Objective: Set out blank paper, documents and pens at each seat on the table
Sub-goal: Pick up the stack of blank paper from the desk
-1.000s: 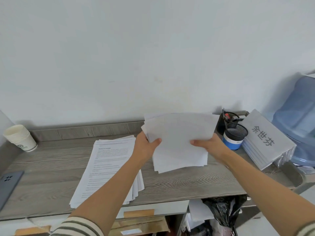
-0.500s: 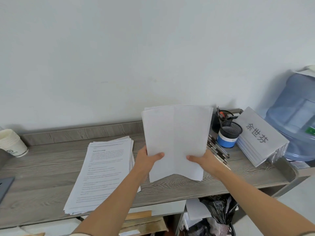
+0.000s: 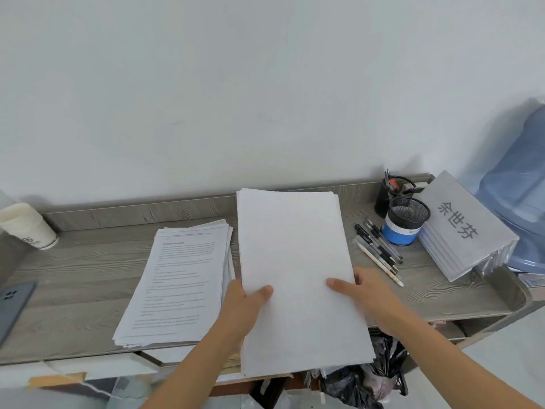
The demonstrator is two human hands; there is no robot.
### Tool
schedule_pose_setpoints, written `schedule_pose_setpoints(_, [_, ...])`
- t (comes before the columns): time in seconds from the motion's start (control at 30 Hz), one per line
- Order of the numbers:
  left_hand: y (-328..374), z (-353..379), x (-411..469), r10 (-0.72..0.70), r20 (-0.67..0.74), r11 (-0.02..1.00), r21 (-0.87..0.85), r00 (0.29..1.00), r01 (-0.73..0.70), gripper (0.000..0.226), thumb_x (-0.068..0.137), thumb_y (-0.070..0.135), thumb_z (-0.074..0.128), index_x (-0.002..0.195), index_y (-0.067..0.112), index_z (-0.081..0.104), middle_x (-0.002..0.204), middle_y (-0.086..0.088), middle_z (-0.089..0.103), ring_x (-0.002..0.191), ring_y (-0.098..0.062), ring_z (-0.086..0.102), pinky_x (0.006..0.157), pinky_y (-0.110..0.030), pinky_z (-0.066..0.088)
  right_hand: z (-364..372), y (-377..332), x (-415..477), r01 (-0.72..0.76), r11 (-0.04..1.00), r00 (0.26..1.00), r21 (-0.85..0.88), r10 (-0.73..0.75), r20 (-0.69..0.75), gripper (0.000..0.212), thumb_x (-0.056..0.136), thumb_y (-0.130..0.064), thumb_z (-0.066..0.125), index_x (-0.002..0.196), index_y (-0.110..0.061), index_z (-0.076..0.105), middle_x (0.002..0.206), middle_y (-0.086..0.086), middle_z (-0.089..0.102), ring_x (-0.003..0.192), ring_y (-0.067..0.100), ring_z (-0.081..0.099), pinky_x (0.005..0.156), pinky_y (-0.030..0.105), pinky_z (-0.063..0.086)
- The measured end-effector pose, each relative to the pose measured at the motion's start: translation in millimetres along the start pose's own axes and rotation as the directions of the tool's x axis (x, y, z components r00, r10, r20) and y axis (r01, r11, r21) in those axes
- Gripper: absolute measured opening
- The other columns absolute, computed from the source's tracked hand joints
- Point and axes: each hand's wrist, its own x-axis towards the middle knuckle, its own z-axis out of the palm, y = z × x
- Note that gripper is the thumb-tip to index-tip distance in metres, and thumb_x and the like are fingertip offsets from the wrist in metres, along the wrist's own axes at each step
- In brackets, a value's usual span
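Blank paper stack (image 3: pixel 295 276) is held by both hands low over the counter (image 3: pixel 88 261), its near end overhanging the front edge. Left hand (image 3: pixel 244 305) grasps the stack's left edge, thumb on top, fingers beneath. Right hand (image 3: pixel 368 296) grasps the right edge likewise. Printed documents (image 3: pixel 177 281) lie stacked on the counter just left of it. Loose pens (image 3: pixel 380 252) lie to the right, beside a mesh pen holder (image 3: pixel 407 219).

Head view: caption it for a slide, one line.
Left hand and right hand hold a stack of blank paper at a desk, between printed documents and loose pens.
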Motion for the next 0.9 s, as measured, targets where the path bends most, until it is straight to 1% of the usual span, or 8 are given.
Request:
schedule_pose_setpoints(0.17, [-24, -26, -56, -0.045, -0.051, 0.991, -0.125, 0.998, 0.038, 0.021, 0.083, 0.011, 0.072, 0.103, 0.015, 0.069, 0.094, -0.001, 0.078, 0.087, -0.021, 0.074, 0.078, -0.040, 0.058, 26, 9, -22, -0.012, 0.997, 0.997, 0.077, 0.007, 0.073, 0.019, 0.086, -0.010, 0.068, 0.104, -0.005, 0.070, 0.098, 0.014, 0.077, 0.087, 0.034, 0.074, 0.078, 0.046, 0.060])
schedule_pose_setpoints(0.27, [-48, -34, -82, -0.116, -0.175, 0.976, -0.203, 0.978, 0.080, 0.033, 0.079, 0.018, 0.078, 0.109, 0.014, 0.065, 0.095, 0.000, 0.077, 0.087, -0.020, 0.073, 0.077, -0.039, 0.059, 44, 17, -31, -0.018, 0.996, 0.988, 0.082, 0.005, 0.154, 0.019, 0.086, -0.006, 0.066, 0.104, 0.000, 0.069, 0.097, 0.019, 0.076, 0.085, 0.038, 0.072, 0.080, 0.052, 0.057])
schedule_pose_setpoints(0.37, [-67, -34, -118, -0.139, -0.304, 0.958, -0.283, 0.942, 0.050, 0.025, 0.085, 0.010, 0.070, 0.108, 0.016, 0.063, 0.090, 0.006, 0.078, 0.082, -0.012, 0.073, 0.070, -0.027, 0.057, 57, 27, -36, -0.044, 0.998, 0.963, 0.040, 0.032, 0.268, 0.019, 0.086, -0.005, 0.065, 0.104, 0.001, 0.068, 0.096, 0.020, 0.076, 0.081, 0.035, 0.073, 0.078, 0.052, 0.057])
schedule_pose_setpoints(0.47, [-89, -27, -158, -0.191, -0.438, 0.943, -0.330, 0.878, 0.041, 0.023, 0.087, 0.010, 0.067, 0.109, 0.015, 0.065, 0.095, 0.003, 0.078, 0.088, -0.015, 0.074, 0.075, -0.029, 0.058, 73, 37, -43, -0.047, 0.997, 0.905, -0.056, 0.066, 0.420, 0.017, 0.089, -0.010, 0.064, 0.104, -0.005, 0.069, 0.098, 0.015, 0.077, 0.086, 0.036, 0.074, 0.080, 0.053, 0.058])
schedule_pose_setpoints(0.53, [-106, -17, -187, -0.259, -0.544, 0.923, -0.382, 0.798, 0.039, 0.020, 0.088, 0.013, 0.067, 0.108, 0.014, 0.068, 0.095, 0.002, 0.078, 0.087, -0.016, 0.074, 0.077, -0.034, 0.058, 84, 44, -51, -0.010, 0.990, 0.854, -0.139, 0.081, 0.514, 0.013, 0.091, -0.013, 0.063, 0.102, -0.010, 0.070, 0.098, 0.011, 0.077, 0.088, 0.035, 0.074, 0.083, 0.055, 0.057])
schedule_pose_setpoints(0.67, [-134, 12, -255, -0.371, -0.700, 0.874, -0.485, 0.610, -0.026, 0.013, 0.089, 0.013, 0.065, 0.100, 0.018, 0.069, 0.088, 0.010, 0.078, 0.078, -0.007, 0.073, 0.071, -0.029, 0.056, 107, 59, -84, 0.146, 0.952, 0.715, -0.270, 0.087, 0.694, 0.013, 0.092, -0.022, 0.063, 0.100, -0.014, 0.069, 0.096, 0.005, 0.078, 0.087, 0.029, 0.074, 0.080, 0.054, 0.058])
schedule_pose_setpoints(0.77, [-153, 32, -309, -0.455, -0.751, 0.828, -0.555, 0.479, -0.085, 0.014, 0.089, 0.014, 0.066, 0.102, 0.018, 0.070, 0.095, 0.002, 0.078, 0.085, -0.014, 0.074, 0.077, -0.034, 0.057, 124, 72, -118, 0.197, 0.931, 0.616, -0.307, 0.126, 0.778, 0.018, 0.089, -0.025, 0.066, 0.103, -0.014, 0.068, 0.097, 0.003, 0.077, 0.088, 0.025, 0.074, 0.081, 0.051, 0.059])
schedule_pose_setpoints(0.9, [-181, 62, -386, -0.541, -0.780, 0.771, -0.610, 0.314, -0.185, 0.016, 0.089, 0.013, 0.066, 0.104, 0.015, 0.071, 0.093, -0.001, 0.078, 0.086, -0.020, 0.074, 0.079, -0.040, 0.059, 150, 91, -172, 0.282, 0.902, 0.456, -0.326, 0.172, 0.873, 0.021, 0.086, -0.022, 0.070, 0.106, -0.016, 0.067, 0.095, 0.003, 0.078, 0.085, 0.025, 0.075, 0.075, 0.044, 0.060])
